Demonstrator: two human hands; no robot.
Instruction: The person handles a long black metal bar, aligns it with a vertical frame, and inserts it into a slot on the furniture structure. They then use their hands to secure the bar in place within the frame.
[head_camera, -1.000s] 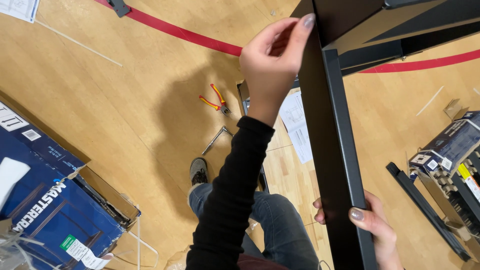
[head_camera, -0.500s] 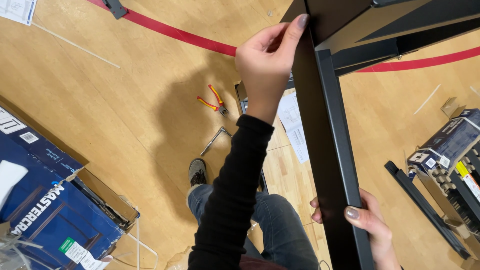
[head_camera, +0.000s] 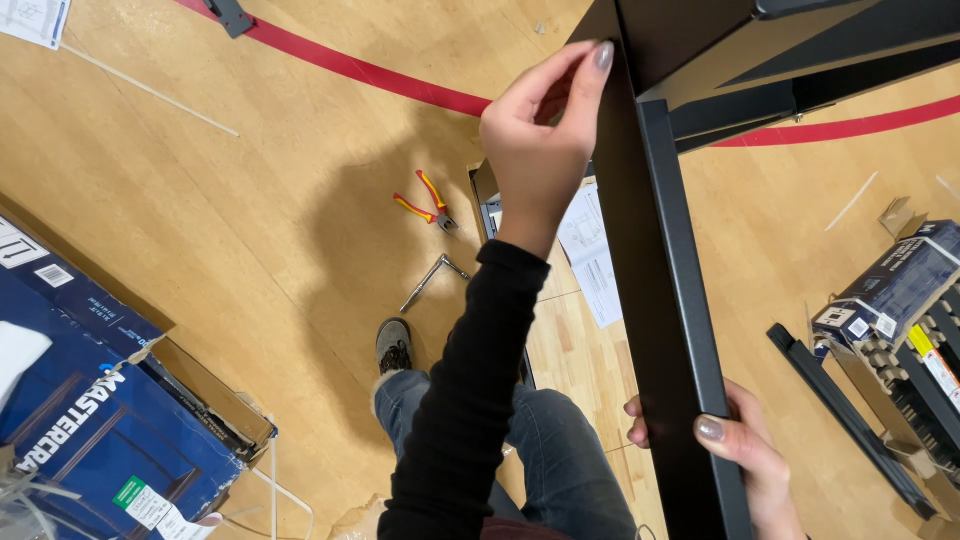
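The left hand (head_camera: 540, 150) is up high, with its fingertips pinched on the top edge of a black metal post (head_camera: 655, 300). The fingers are bent in close, so the grip is narrow. The right hand (head_camera: 735, 450) is low down and wraps around the same post, with the thumb on the front and the other fingers peeking out behind. The post stands tall in front of the person and joins a black frame (head_camera: 800, 60) at the top. Far below, on the wood floor (head_camera: 250, 200), lie pliers (head_camera: 428, 203) with red and yellow handles. Near them is a bent metal key (head_camera: 430, 280) and some white paper (head_camera: 590, 255). A blue box (head_camera: 90, 400) sits at the left. Another box (head_camera: 900, 300) and a black bar (head_camera: 850, 420) lie at the right. A red line (head_camera: 380, 75) runs across the floor.
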